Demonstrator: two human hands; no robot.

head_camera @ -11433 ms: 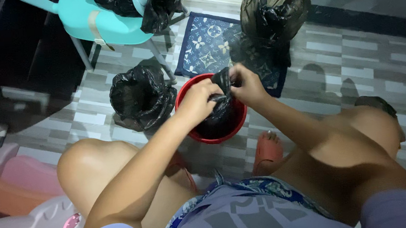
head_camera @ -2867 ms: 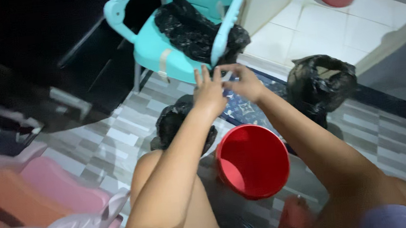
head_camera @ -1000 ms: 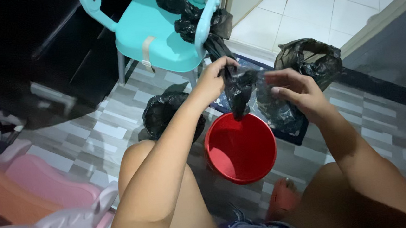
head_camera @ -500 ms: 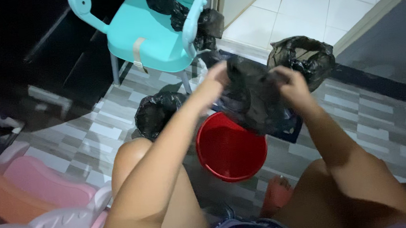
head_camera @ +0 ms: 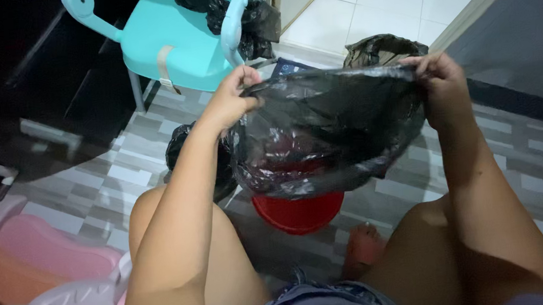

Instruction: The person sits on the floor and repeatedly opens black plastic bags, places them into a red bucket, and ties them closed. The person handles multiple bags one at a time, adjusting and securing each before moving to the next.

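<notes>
My left hand (head_camera: 233, 97) and my right hand (head_camera: 437, 84) each grip one side of a thin black plastic bag (head_camera: 328, 132) and hold it stretched wide open in the air. The bag hangs just above a red bucket (head_camera: 299, 211) that stands on the floor between my knees, and it hides most of the bucket. Only the bucket's near rim and wall show below the bag.
A turquoise chair (head_camera: 166, 44) with black bags piled on it stands at the back left. A bagged bin (head_camera: 184, 149) sits left of the bucket, another bagged bin (head_camera: 383, 50) behind. Pink plastic toys (head_camera: 42, 280) lie at the lower left. White tiles are beyond a doorway.
The bucket held a tied black bag, which was taken out. My hands pulled a fresh black bag from the chair and have now spread it wide open over the bucket.
</notes>
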